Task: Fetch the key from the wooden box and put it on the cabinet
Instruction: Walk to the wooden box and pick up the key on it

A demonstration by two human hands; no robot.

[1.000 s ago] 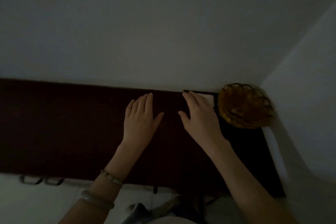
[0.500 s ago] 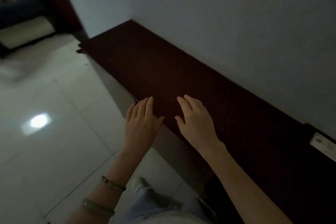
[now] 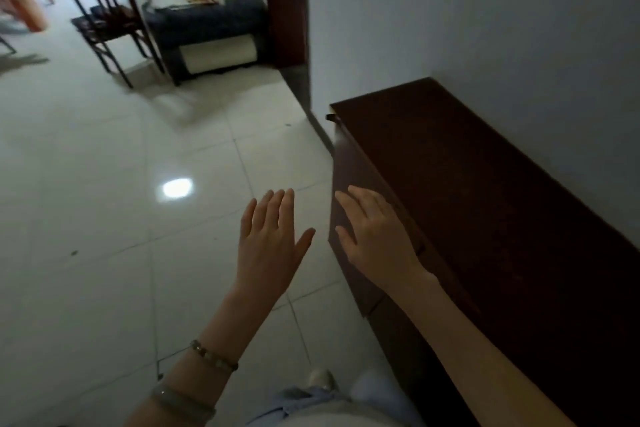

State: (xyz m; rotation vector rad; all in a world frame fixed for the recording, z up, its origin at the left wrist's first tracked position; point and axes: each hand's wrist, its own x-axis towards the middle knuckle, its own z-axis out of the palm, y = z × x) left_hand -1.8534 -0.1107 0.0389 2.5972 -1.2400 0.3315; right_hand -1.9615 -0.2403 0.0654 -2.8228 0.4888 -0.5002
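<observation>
Fingers (image 3: 360, 204) of right hand (image 3: 377, 239) spread flat, holding nothing, over front edge of dark cabinet (image 3: 485, 204); half a second ago, further in over its top. Left hand (image 3: 273, 246) likewise open and empty, out over pale tiled floor (image 3: 104, 218), beaded bracelet (image 3: 214, 355) and bangle (image 3: 183, 400) on wrist. View swung left since a second ago: amber basket and white item at cabinet's right corner gone, chair (image 3: 107, 21) and sofa (image 3: 207, 28) now ahead. Key and wooden box nowhere seen.
</observation>
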